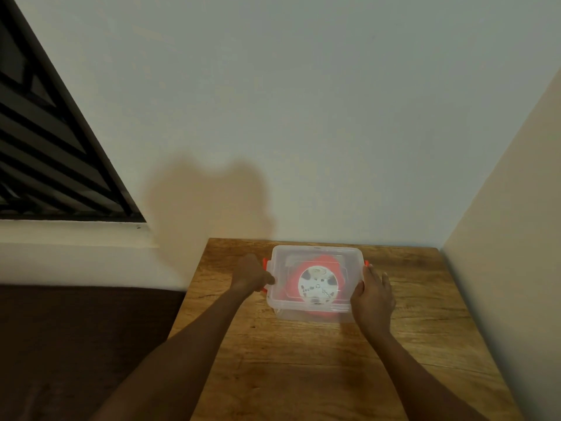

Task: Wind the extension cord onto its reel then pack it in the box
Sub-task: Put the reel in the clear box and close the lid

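Observation:
A clear plastic box point(315, 312) with its lid point(349, 258) on stands at the back of the wooden table point(303, 360). Through the lid I see the reel point(318, 286), a white round face ringed by red-orange cord. Orange latches point(264, 263) sit at both short ends. My left hand point(253, 273) grips the left end of the box at the latch, thumb on the lid's edge. My right hand point(374, 294) rests against the right end with its fingers fairly straight, thumb at the lid's corner.
The table is pushed against a pale wall point(303, 117) at the back and another wall point(510, 238) on the right. A window with dark bars point(45, 147) is at the upper left. A dark brown surface point(76, 344) lies left of the table.

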Tool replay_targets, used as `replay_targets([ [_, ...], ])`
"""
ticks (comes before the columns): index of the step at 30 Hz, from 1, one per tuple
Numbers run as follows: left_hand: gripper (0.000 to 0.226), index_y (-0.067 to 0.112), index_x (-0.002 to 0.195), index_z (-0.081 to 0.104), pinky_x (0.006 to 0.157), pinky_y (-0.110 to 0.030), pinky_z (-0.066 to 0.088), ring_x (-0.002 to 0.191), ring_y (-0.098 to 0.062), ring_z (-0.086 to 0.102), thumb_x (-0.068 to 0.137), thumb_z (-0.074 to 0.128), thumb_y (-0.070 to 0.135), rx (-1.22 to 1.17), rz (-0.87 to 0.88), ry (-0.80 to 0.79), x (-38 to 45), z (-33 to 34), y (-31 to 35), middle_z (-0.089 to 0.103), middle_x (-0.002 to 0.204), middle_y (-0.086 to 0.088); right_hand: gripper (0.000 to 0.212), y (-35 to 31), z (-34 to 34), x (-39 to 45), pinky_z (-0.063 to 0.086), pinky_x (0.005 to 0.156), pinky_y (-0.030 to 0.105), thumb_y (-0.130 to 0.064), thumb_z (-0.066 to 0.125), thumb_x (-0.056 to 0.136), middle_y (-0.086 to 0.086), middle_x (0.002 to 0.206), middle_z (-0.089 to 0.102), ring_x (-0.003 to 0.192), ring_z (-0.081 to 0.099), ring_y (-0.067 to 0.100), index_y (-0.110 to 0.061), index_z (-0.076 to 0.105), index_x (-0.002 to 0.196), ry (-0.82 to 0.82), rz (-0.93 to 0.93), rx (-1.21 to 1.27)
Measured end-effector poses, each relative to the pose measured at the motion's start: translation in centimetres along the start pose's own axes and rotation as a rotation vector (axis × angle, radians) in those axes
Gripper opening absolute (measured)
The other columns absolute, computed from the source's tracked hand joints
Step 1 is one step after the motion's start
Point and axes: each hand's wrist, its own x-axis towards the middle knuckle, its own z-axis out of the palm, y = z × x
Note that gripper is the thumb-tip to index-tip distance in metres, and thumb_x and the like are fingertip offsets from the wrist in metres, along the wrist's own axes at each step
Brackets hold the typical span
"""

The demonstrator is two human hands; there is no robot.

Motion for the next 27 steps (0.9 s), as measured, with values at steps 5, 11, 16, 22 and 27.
replay_targets([
  [5,0.014,0.002,0.091,0.076,0.053,-0.019,0.049,0.063,-0.016,0.065,0.081,0.084,0.009,0.148,0.101,0.062,-0.3,0.9,1.1,0.068,0.08,-0.004,0.044,0.2,0.3,0.0,0.026,0.108,0.067,-0.021,0.047,0.101,0.006,0.146,0.051,0.142,0.032,0.035,-0.015,0.047,0.145,0.007,0.002,0.018],
  [11,0.017,0.004,0.09,0.079,0.064,-0.026,0.059,0.071,-0.02,0.074,0.078,0.087,0.012,0.131,0.105,0.056,0.1,0.8,1.0,0.072,0.08,-0.003,0.044,0.3,0.2,-0.2,0.026,0.108,0.066,-0.024,0.048,0.101,0.006,0.146,0.051,0.142,0.033,0.036,-0.015,0.048,0.144,0.01,-0.003,0.036],
  [16,0.008,0.002,0.077,0.082,0.074,-0.042,0.067,0.07,-0.026,0.078,0.072,0.088,0.003,-0.084,0.098,0.058,0.6,1.0,-0.9,0.079,0.076,-0.012,0.043,0.4,0.4,0.0,0.034,0.107,0.064,-0.021,0.049,0.1,0.007,0.144,0.053,0.137,0.042,0.035,-0.014,0.049,0.143,0.005,-0.005,0.067],
  [22,0.016,0.007,0.093,0.073,0.077,-0.041,0.065,0.091,-0.029,0.075,0.081,0.083,0.002,-0.549,0.017,0.005,-0.3,1.9,-3.3,0.075,0.101,-0.014,0.044,0.3,-0.5,-0.7,0.048,0.1,0.049,-0.017,0.045,0.102,0.006,0.145,0.051,0.13,0.052,0.028,-0.015,0.045,0.146,0.014,-0.024,0.332],
  [27,0.027,0.015,0.124,0.072,0.078,-0.047,0.066,0.105,-0.034,0.077,0.097,0.071,0.016,-1.005,-0.058,-0.232,-1.2,4.2,-5.0,0.078,0.117,-0.011,0.045,0.0,-1.4,-1.0,0.05,0.098,0.046,-0.016,0.043,0.103,0.006,0.145,0.051,0.128,0.053,0.025,-0.016,0.042,0.148,-0.005,-0.027,0.418],
])
